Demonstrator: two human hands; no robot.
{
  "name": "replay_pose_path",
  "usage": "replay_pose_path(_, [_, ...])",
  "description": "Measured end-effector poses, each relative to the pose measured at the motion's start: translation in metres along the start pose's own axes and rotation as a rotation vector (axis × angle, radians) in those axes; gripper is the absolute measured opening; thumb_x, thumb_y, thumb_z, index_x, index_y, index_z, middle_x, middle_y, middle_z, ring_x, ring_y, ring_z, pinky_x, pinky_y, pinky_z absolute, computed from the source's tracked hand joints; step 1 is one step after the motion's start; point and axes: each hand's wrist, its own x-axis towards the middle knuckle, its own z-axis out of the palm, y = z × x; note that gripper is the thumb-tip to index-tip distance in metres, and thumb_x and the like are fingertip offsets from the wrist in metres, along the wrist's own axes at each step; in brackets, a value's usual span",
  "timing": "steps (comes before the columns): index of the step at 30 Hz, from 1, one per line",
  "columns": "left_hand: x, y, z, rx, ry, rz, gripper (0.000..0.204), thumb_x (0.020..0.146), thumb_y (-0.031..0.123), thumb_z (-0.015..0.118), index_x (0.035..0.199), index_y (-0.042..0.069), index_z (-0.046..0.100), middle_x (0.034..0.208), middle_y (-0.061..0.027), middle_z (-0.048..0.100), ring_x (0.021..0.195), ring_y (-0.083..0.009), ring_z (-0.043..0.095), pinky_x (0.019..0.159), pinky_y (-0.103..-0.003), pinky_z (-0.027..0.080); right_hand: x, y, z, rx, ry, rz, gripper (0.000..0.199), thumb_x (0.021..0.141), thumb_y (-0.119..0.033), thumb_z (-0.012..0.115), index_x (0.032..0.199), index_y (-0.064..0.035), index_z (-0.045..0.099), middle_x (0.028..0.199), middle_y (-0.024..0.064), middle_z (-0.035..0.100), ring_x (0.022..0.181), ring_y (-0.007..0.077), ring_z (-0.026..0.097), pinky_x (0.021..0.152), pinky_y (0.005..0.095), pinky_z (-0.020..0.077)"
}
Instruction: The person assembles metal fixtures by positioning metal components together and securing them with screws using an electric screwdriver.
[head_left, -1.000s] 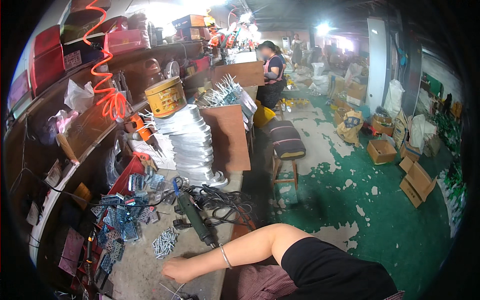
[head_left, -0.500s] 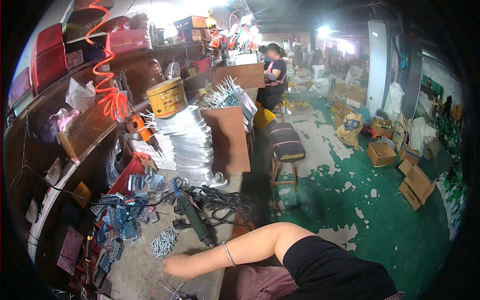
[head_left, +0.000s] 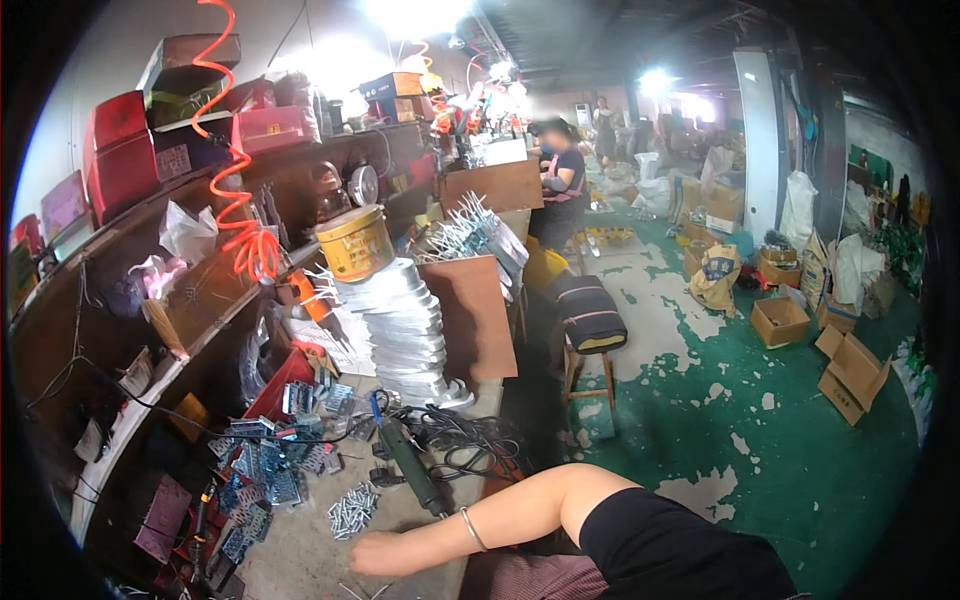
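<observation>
My right hand (head_left: 376, 553) rests low over the worktop (head_left: 300, 545), with a bracelet (head_left: 472, 529) on its wrist. Its fingers are curled in, and their tips are hidden, so what they hold cannot be seen. Just beyond it lies a small heap of silver screws (head_left: 353, 511). A dark green electric screwdriver (head_left: 411, 470) with a blue end lies next to my forearm. Farther left is a loose pile of bluish metal plates with holes (head_left: 268, 472). My left hand is outside the picture.
A tall stack of silvery metal parts (head_left: 405, 330) carries a round yellow tin (head_left: 355, 244). Black cables (head_left: 470, 440) lie coiled beside the screwdriver. An orange coiled hose (head_left: 240, 190) hangs at left. A padded stool (head_left: 590, 315) stands right of the bench; a co-worker (head_left: 565, 180) sits farther off.
The whole view has shifted, so the bench and its contents sit lower and farther right. My right hand keeps about the same place beside the screws.
</observation>
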Motion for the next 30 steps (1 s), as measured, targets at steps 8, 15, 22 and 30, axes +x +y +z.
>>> replay_pose_path(8, [0.002,-0.021,0.002,-0.219,0.013,0.069,0.044,0.086,0.014,0.059,0.125,0.001,0.045,0.112,-0.0086,0.055,0.095,-0.0169,0.05,0.081,-0.029,0.042,-0.042,-0.002,-0.022,0.42,0.225,0.177,0.015,0.069,-0.009,0.059,0.082,-0.0044,0.053,0.077,0.0118,0.057,0.074,0.033,0.057,0.061,0.0431,0.0438])
replay_pose_path(15, [0.0,-0.012,0.001,-0.055,0.025,0.003,0.041,0.086,0.014,0.057,0.123,0.001,0.046,0.107,-0.007,0.056,0.089,-0.0156,0.051,0.075,-0.028,0.043,-0.085,-0.014,-0.055,0.614,0.305,0.383,0.014,0.079,-0.016,0.059,0.087,-0.0054,0.054,0.079,0.0075,0.056,0.075,0.0257,0.058,0.062,0.0365,0.0449])
replay_pose_path(22, [-0.002,-0.001,0.007,-0.067,0.08,-0.014,0.042,0.086,0.016,0.057,0.123,0.0,0.047,0.105,-0.0091,0.057,0.088,-0.0156,0.051,0.074,-0.028,0.043,-0.113,-0.023,-0.084,0.583,0.338,0.507,0.011,0.075,-0.014,0.062,0.079,-0.005,0.058,0.079,0.0061,0.057,0.076,0.0253,0.057,0.066,0.0354,0.0452])
replay_pose_path(30, [-0.004,0.009,0.008,0.0,0.067,0.005,0.039,0.086,0.016,0.056,0.12,-0.001,0.05,0.104,-0.0096,0.058,0.087,-0.0148,0.051,0.074,-0.027,0.043,-0.116,-0.039,-0.052,0.576,0.352,0.439,0.011,0.075,-0.015,0.063,0.079,-0.006,0.058,0.078,0.0044,0.055,0.082,0.0232,0.052,0.072,0.0353,0.0433])
